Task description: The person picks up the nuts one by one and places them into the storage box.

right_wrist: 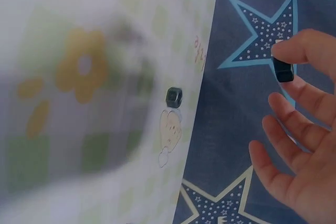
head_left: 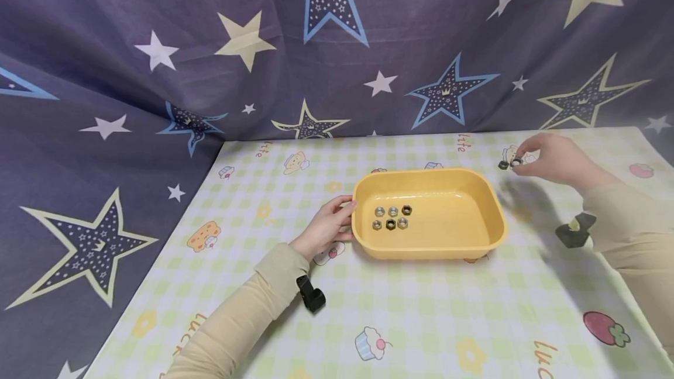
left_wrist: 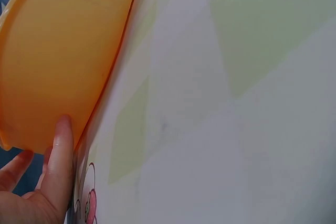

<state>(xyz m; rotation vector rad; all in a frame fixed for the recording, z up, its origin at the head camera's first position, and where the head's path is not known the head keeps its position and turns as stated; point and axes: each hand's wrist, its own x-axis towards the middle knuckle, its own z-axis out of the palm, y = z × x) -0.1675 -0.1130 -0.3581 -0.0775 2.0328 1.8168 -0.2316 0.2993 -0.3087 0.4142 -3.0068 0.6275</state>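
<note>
My right hand [head_left: 554,158] is raised over the far right of the table, pinching a dark hex nut [right_wrist: 284,70] between thumb and index finger. Its other fingers are spread and loosely bent. Another dark nut [right_wrist: 174,97] lies on the tablecloth close by, left of that hand in the head view. A yellow plastic tray [head_left: 429,244] stands mid-table. Inside, at its left, several silver nuts [head_left: 393,211] and dark nuts [head_left: 391,224] sit in two rows. My left hand [head_left: 326,226] touches the tray's left end, one extended finger [left_wrist: 63,135] against the outer wall.
A checked tablecloth [head_left: 274,320] with printed cakes and flowers covers the table. Behind it and along the left hangs a dark curtain [head_left: 221,98] with stars. Black wrist mounts [head_left: 312,296] show at both sleeves.
</note>
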